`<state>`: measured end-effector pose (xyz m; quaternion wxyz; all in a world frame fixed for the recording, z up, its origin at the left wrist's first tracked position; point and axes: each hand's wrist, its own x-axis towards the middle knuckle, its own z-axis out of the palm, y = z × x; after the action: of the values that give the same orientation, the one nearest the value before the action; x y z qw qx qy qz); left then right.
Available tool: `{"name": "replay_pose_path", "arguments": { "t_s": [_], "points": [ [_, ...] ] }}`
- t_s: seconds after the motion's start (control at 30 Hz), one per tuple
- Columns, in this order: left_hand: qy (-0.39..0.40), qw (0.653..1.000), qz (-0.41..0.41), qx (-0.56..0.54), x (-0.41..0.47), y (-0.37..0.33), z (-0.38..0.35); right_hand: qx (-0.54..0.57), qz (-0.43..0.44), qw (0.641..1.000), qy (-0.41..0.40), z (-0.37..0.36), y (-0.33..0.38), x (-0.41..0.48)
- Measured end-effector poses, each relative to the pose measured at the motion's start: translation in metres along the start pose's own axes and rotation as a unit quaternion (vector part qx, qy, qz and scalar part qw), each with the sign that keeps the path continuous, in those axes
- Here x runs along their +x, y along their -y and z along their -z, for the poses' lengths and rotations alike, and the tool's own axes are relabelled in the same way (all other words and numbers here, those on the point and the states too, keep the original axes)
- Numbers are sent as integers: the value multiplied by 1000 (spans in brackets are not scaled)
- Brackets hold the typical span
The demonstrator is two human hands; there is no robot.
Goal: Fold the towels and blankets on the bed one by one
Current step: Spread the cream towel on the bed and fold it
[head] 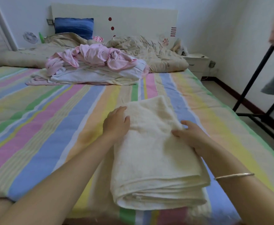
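Towel, cream and already doubled, lies near the front edge of the bed. Left hand and right hand each grip a side of it, fingers curled. Uneven pulling could skew the layers, I'd guess, leaving a lopsided fold.

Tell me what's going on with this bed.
A person is folding a cream terry towel at the near end of the pastel-striped bed sheet. The left hand grips its left edge and the right hand pinches its right edge; the towel already lies in several stacked layers. Farther up, a rumpled heap of pink and white cloths sits unfolded, with a crumpled beige quilt behind it.
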<state>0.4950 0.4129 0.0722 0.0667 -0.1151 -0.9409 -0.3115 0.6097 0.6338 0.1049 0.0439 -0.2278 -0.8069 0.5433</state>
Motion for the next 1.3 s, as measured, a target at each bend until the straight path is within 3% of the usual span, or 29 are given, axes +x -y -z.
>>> {"name": "replay_pose_path", "arguments": {
  "t_s": [0.17, 0.3, 0.33, 0.4, 0.47, 0.53, 0.6, 0.63, 0.67, 0.73, 0.8, 0.87, 0.93, 1.1, 1.23, 1.3],
  "points": [
    [95, 993, -61, 40, 17, -11, -24, -33, 21, 998, 40, 12, -9, -5],
    [189, 959, -84, 195, 20, -30, -54, -270, 2, 963, -8, 16, -42, 7],
    [200, 952, -84, 215, 20, -30, -59, -262, -14, 965, -10, 16, -49, 11],
    [205, 951, -80, 219, 20, -28, -60, -145, -64, 987, 25, 19, -59, 16],
    [184, 964, -78, 175, 17, -24, -55, -22, -106, 987, 122, 21, -63, 18],
    [105, 990, -54, 72, 9, -14, -47, 28, -128, 975, 182, 25, -62, 20],
    [12, 999, 39, 6, -5, 1, -34, 55, -136, 964, 222, 28, -60, 24],
    [9, 994, 110, 9, -13, 11, -26, 59, -145, 960, 232, 27, -59, 24],
    [47, 982, 184, 2, -22, 18, -16, 60, -152, 957, 239, 26, -57, 24],
    [177, 933, 291, -118, -43, 27, 4, 86, -153, 954, 243, 17, -47, 23],
    [289, 873, 308, -243, -60, 29, 24, 108, -141, 959, 219, 0, -23, 17],
    [319, 860, 278, -284, -65, 34, 44, 108, -115, 963, 218, -14, -8, 2],
    [259, 890, 261, -268, -59, 39, 67, 140, -86, 966, 197, -38, 0, -9],
    [51, 986, 150, -43, -29, 64, 154, 414, -82, 890, 173, -150, 9, -50],
    [-97, 979, 82, 162, -24, 115, 193, 494, -110, 846, 169, -273, 29, -93],
    [-174, 962, 123, 172, -44, 148, 198, 522, -143, 830, 133, -317, 25, -106]
  ]
}}
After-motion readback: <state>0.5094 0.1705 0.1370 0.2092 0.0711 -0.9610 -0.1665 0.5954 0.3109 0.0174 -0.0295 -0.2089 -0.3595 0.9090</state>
